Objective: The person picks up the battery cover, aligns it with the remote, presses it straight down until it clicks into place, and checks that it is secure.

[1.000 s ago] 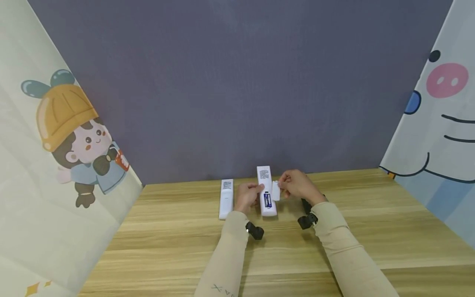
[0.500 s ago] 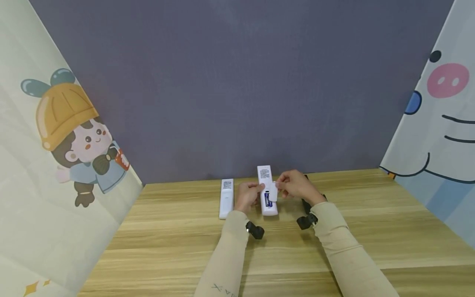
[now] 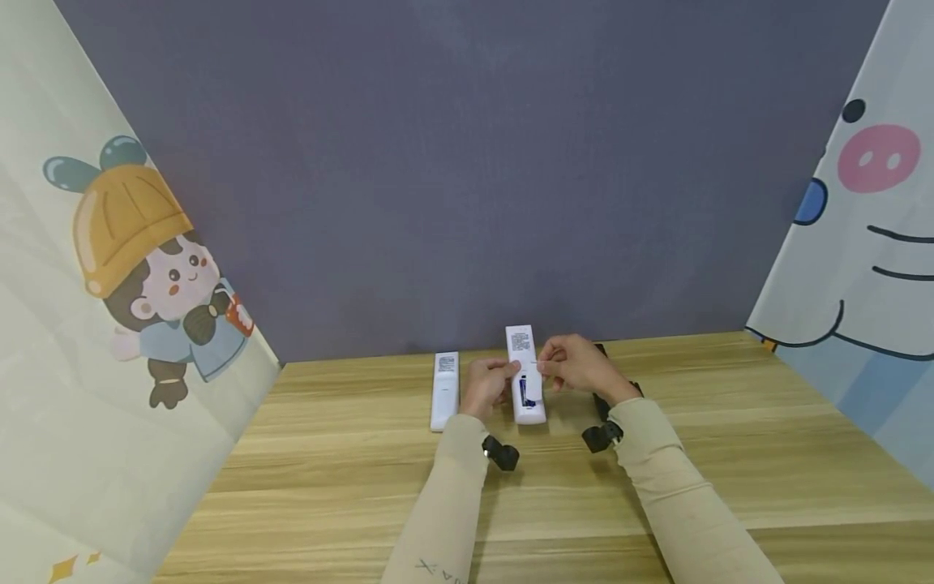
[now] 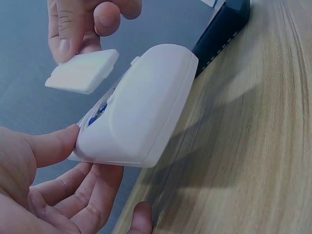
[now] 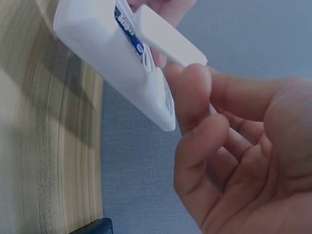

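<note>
My left hand (image 3: 487,384) grips a white remote control (image 3: 520,347) by its side, back face up, thumb on top. Blue batteries (image 5: 127,30) show in its uncovered compartment. Between thumb and fingertips, my right hand (image 3: 581,364) pinches a white battery cover (image 4: 83,71). The cover hangs just above the compartment and hides part of it in the head view. In the left wrist view a gap shows between cover and remote. A second white remote (image 3: 445,392) lies back side up on the table, left of my left hand.
A black object (image 3: 602,403), partly hidden behind my right wrist, stands on the wooden table (image 3: 350,487). A dark grey panel (image 3: 467,178) rises along the table's back edge. Printed cloths (image 3: 861,268) flank both sides.
My right hand has moved the battery cover left, from beside the remote to over its battery compartment. The left hand and the gripped remote have hardly moved.
</note>
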### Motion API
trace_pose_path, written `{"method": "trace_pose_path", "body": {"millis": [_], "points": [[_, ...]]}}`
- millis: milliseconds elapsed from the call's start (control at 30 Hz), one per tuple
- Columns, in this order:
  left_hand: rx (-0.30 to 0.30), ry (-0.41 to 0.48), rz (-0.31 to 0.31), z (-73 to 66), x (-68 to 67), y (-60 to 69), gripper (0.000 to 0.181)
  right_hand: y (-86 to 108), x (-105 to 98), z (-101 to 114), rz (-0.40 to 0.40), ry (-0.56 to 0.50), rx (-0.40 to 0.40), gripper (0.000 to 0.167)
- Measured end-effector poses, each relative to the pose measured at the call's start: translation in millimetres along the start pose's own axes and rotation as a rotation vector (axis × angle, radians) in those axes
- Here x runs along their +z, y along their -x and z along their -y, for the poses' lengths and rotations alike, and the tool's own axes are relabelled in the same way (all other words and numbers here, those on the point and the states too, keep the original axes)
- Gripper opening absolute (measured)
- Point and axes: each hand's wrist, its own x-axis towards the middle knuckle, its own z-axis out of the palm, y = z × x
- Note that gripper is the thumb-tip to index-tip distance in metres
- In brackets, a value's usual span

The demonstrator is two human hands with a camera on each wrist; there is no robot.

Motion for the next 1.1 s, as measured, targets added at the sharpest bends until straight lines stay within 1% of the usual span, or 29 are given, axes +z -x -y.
{"method": "trace_pose_path", "body": {"millis": [300,600,900,1100], "points": [[0.002,-0.005,0.004,0.9,-0.3,-0.7,0.027,-3.2,3.7,-1.1,0.032,0.023,-0.016,0.004],[-0.004,-0.005,0.007,1.3,0.0,-1.1,0.027,-3.4,4.2,-1.7,0.051,0.02,-0.042,0.004],[-0.014,0.02,0.022,0.3,-0.2,-0.9,0.026,-3.7,4.5,-1.3,0.062,0.029,-0.057,0.004],[-0.016,0.02,0.018,-1.6,-0.1,-0.2,0.027,-3.4,4.6,-0.3,0.074,0.029,-0.064,0.005]]}}
